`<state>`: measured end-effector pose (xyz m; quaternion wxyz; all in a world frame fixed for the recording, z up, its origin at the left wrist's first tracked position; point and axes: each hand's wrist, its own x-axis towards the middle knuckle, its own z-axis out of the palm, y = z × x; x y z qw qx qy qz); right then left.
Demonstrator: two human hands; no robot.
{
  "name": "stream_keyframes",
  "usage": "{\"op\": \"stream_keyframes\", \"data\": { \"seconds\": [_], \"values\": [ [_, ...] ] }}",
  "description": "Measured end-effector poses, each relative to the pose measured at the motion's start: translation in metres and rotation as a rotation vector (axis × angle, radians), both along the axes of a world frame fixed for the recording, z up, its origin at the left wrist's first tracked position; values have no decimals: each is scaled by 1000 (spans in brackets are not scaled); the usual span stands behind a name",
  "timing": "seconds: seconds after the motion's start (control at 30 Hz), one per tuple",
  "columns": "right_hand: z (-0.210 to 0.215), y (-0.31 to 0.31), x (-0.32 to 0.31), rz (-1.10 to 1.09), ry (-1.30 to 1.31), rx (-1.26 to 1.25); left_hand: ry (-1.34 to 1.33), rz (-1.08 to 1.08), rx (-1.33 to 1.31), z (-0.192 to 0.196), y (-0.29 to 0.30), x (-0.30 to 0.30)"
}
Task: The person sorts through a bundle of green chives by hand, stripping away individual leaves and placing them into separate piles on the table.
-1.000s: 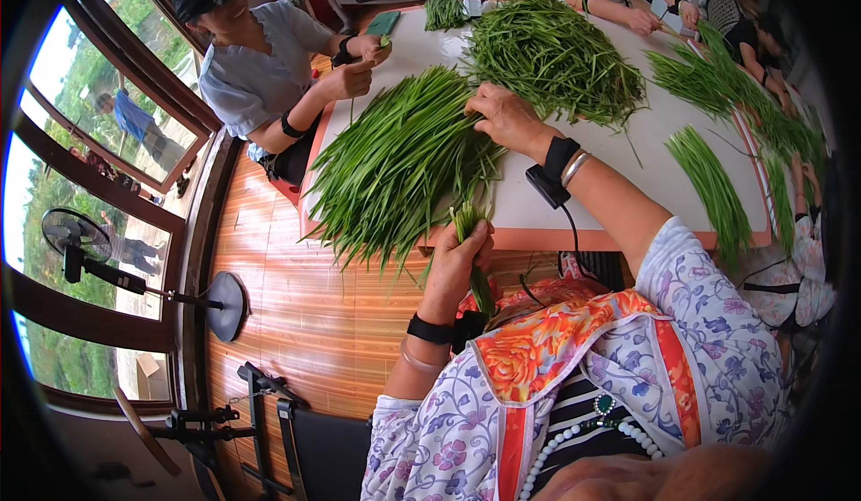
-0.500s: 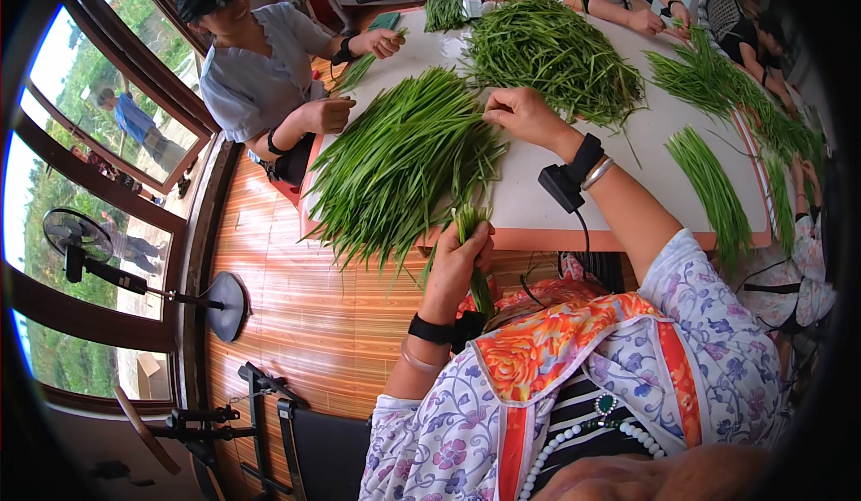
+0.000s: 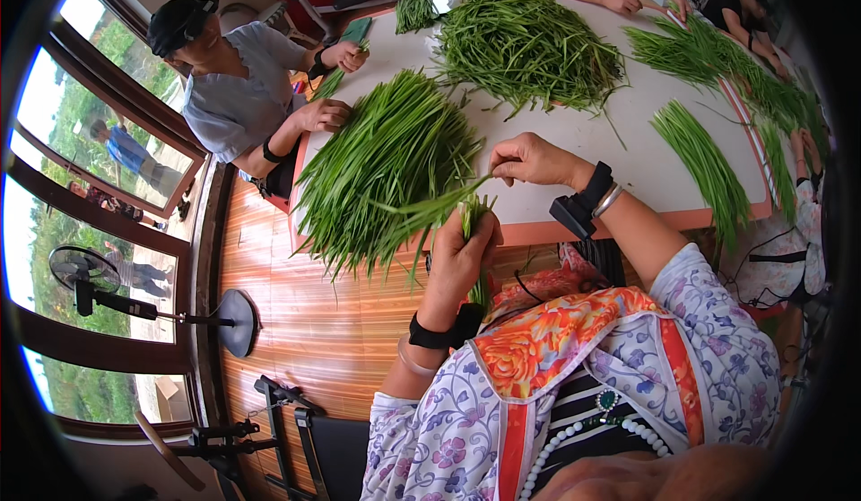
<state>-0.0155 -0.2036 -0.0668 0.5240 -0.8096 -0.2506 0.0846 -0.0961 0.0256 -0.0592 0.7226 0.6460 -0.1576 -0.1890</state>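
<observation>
My left hand (image 3: 462, 248) is closed around a small bunch of garlic chives (image 3: 473, 209), whose pale cut ends stick up above the thumb and whose green leaves hang below. My right hand (image 3: 531, 160) pinches the end of a few green chive blades (image 3: 435, 203), which stretch left across the near edge of a big loose pile of chives (image 3: 381, 156). That pile lies on the white tabletop (image 3: 619, 174), to the left of both hands. Both wrists wear black bands.
A tangled heap of chives (image 3: 529, 48) lies farther back, and a neat bundle (image 3: 704, 156) rests at right. A co-worker (image 3: 242, 84) sits at left holding chives; others work at the far side and right. A standing fan (image 3: 90, 281) stands by the windows.
My right hand has drawn back from the pile toward me, pulling a few blades out with it. My left hand still grips its bunch. The co-worker at left has turned their head down.
</observation>
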Motion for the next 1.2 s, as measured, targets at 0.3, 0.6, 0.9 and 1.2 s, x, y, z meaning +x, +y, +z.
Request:
{"op": "stream_keyframes", "data": {
  "seconds": [0.3, 0.6, 0.9, 1.2],
  "values": [
    [10, 17, -27, 209, -367, -288, -44, 244, -18, -21, -4, 15],
    [8, 22, -25, 126, -393, -125, 7, 178, -95, -32, -8, 10],
    [-11, 21, -26, 35, -420, 47, 311, -5, -307, -24, -1, 7],
    [28, 41, -36, 162, -570, 68, 234, -101, -273, -35, -4, 15]
  ]
}}
